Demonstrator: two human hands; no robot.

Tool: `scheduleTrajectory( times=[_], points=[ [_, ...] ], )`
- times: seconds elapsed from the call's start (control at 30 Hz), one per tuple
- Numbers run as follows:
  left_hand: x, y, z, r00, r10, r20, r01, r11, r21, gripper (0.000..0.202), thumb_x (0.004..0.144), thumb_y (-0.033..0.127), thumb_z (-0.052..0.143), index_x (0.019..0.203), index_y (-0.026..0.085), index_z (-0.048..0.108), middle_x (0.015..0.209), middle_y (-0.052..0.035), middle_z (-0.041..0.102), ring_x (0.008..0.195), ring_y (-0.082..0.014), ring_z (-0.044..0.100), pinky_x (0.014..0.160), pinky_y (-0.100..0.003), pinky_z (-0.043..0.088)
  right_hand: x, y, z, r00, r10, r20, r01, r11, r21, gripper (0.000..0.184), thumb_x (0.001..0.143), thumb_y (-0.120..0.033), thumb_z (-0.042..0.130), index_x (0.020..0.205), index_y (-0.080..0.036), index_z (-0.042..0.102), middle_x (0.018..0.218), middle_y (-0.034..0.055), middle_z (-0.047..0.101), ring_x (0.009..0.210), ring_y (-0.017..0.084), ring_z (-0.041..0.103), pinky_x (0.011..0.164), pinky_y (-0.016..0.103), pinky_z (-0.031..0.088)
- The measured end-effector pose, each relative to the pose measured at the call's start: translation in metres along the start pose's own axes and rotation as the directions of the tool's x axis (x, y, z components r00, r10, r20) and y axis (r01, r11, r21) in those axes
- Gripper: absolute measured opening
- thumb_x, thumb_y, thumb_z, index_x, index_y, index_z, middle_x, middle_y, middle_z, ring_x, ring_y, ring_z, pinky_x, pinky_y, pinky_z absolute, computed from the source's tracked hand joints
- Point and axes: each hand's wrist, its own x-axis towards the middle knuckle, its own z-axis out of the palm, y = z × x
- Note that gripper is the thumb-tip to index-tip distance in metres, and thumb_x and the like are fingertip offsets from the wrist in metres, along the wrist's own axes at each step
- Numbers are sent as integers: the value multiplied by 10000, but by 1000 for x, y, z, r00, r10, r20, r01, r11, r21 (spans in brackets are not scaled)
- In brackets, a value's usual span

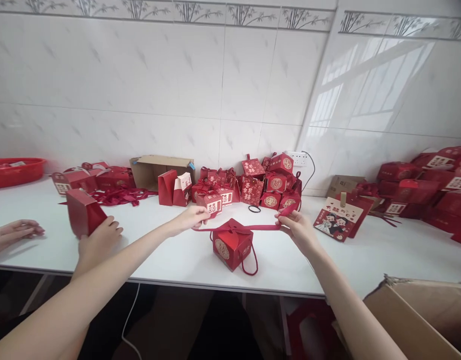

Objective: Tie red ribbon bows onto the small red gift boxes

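Note:
A red gift box (232, 247) with gold round emblems stands on the white table, tilted a corner toward me, a cord handle hanging at its right. Across its top runs a red ribbon (258, 228), crossed or knotted in the middle. My left hand (190, 220) pinches the ribbon's left end. The right end is gripped by my right hand (296, 227), and the ribbon is pulled out nearly straight between both hands, just above the table. Behind my left hand sit red boxes (214, 204) with white double-happiness labels.
At left, another person's hand (98, 245) holds a red paper box (83, 212). Finished-looking boxes (277, 182) pile against the wall; more boxes (414, 185) stack at right. A cardboard carton (414, 315) stands at the lower right, and a card (335, 217) with a clip leans nearby.

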Motion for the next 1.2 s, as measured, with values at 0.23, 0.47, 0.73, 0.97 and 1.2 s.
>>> scheduleTrajectory(
  times=[0.23,0.47,0.73,0.97,1.2],
  points=[
    [-9,-14,13,988,-52,144,6,953,302,412,734,552,575,616,167,490,517,40,354,458,-71,294,428,-224,184,-17,11,-13,994,85,64,-75,988,-135,276,583,-256,694,818,-155,591,757,22,605,583,118,564,655,326,527],
    [-9,1,10,922,-166,350,5,909,416,382,708,533,622,655,171,509,550,42,344,461,-69,271,418,-210,182,-10,17,-15,995,96,5,-95,985,-146,368,580,-231,684,908,-163,532,739,13,610,606,135,594,693,349,544],
    [-15,8,11,876,-207,435,2,905,425,372,692,527,633,665,166,545,548,24,440,443,-70,325,407,-201,208,-14,16,-23,995,98,-5,-95,957,-272,492,608,-237,615,1069,-183,451,802,14,628,517,118,554,569,314,512],
    [-14,18,13,863,-200,465,-7,914,406,400,730,542,589,616,165,523,605,-5,511,471,-78,366,448,-219,230,-11,0,-9,980,-194,51,170,669,-724,325,764,-445,470,833,-170,630,1033,121,613,1017,273,547,834,394,442],
    [-1,17,27,842,-186,507,-138,833,535,327,661,460,677,575,158,586,535,8,504,520,-99,412,503,-229,283,-7,6,44,896,125,425,319,485,-814,268,778,-440,535,691,-191,580,739,69,676,695,216,609,635,303,420]
  ],
)
